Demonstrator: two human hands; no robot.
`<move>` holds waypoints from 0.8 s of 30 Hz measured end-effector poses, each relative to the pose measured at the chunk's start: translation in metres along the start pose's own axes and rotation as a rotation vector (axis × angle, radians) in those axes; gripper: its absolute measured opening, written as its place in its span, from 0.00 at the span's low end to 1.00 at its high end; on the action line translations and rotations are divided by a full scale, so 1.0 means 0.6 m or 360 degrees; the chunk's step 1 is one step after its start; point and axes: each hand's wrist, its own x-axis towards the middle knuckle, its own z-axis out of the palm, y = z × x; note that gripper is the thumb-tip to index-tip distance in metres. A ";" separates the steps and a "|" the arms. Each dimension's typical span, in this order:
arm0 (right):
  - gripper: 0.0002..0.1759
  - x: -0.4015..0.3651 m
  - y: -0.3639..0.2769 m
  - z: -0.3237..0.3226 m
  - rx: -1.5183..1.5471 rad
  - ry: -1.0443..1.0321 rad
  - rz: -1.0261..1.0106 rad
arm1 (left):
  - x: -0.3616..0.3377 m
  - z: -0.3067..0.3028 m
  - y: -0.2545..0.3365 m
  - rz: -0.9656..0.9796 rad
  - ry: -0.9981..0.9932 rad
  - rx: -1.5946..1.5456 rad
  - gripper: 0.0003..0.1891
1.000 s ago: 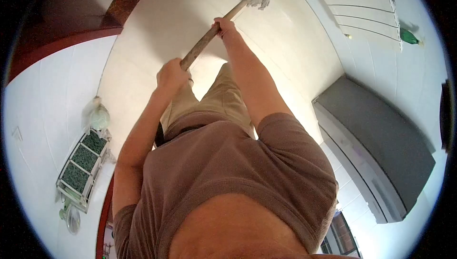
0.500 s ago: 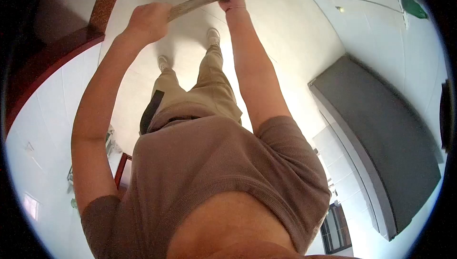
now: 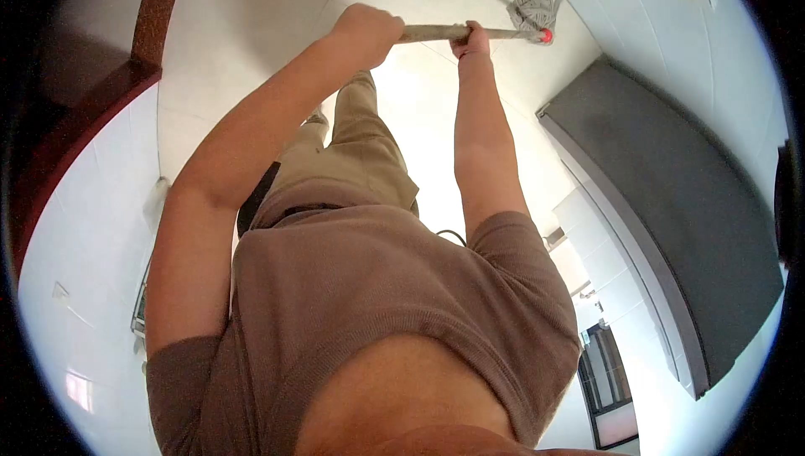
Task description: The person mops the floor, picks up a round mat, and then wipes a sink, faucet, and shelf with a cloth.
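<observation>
Clasping a grey-stranded, red-tipped mop [image 3: 508, 34] by its brownish handle [image 3: 431, 33] are the left hand [image 3: 369, 34] and right hand [image 3: 475, 40].

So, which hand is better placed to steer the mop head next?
Probably the right hand: it grips the handle nearer the mop head, while the left hand holds farther back.

The handle [image 3: 432, 33] is matt, rough-looking wood; the mop head [image 3: 533, 8], dull stringy cloth; its collar [image 3: 546, 36] looks like smooth plastic. The floor [image 3: 239, 12] is smooth tile with a soft sheen. The shirt [image 3: 369, 276] is matt knit, the trousers [image 3: 363, 142] matt cloth. The wall [image 3: 92, 230] is glossy, the dark panel [image 3: 662, 188] matt.
</observation>
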 end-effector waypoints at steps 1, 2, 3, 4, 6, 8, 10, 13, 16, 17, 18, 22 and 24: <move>0.11 -0.004 0.020 -0.008 -0.0250 0.0077 0.0005 | -0.021 0.011 -0.003 -0.0007 0.0005 -0.0008 0.10; 0.12 -0.005 0.042 -0.017 -0.0500 0.0149 0.0005 | -0.048 0.026 -0.011 -0.0035 0.0012 -0.0066 0.10; 0.13 -0.002 0.067 -0.021 -0.0552 0.0120 0.0070 | -0.079 0.039 -0.021 -0.0064 0.0021 -0.0123 0.09; 0.13 -0.002 0.096 -0.028 -0.0603 0.0091 0.0134 | -0.114 0.052 -0.029 -0.0112 0.0064 -0.0165 0.09; 0.13 0.013 0.177 -0.024 -0.0681 0.0116 0.0190 | -0.197 0.084 -0.062 -0.0182 0.0104 -0.0212 0.08; 0.10 -0.019 0.252 -0.004 -0.0394 -0.0017 0.0327 | -0.279 0.113 -0.089 -0.0310 0.0114 -0.0220 0.07; 0.10 -0.058 0.323 0.023 -0.0692 -0.0031 0.0444 | -0.366 0.138 -0.110 -0.0419 0.0136 -0.0238 0.07; 0.10 -0.230 0.398 0.094 -0.0930 -0.0215 0.0474 | -0.495 0.174 -0.135 -0.0668 0.0160 -0.0200 0.07; 0.08 -0.240 0.556 0.106 -0.0872 -0.0361 0.0434 | -0.638 0.216 -0.143 -0.0887 0.0310 -0.0223 0.10; 0.08 -0.262 0.596 0.129 -0.1232 -0.0281 0.0545 | -0.686 0.224 -0.139 -0.1025 0.0247 -0.0223 0.11; 0.08 -0.282 0.637 0.126 -0.1028 -0.0568 0.0754 | -0.727 0.229 -0.131 -0.1162 0.0181 -0.0223 0.11; 0.07 -0.404 0.773 0.131 -0.1290 -0.0895 0.0709 | -0.870 0.264 -0.071 -0.1523 0.0041 -0.0121 0.14; 0.09 -0.488 0.763 0.140 -0.1520 -0.0638 0.0688 | -0.903 0.269 -0.024 -0.1645 0.0058 -0.0185 0.15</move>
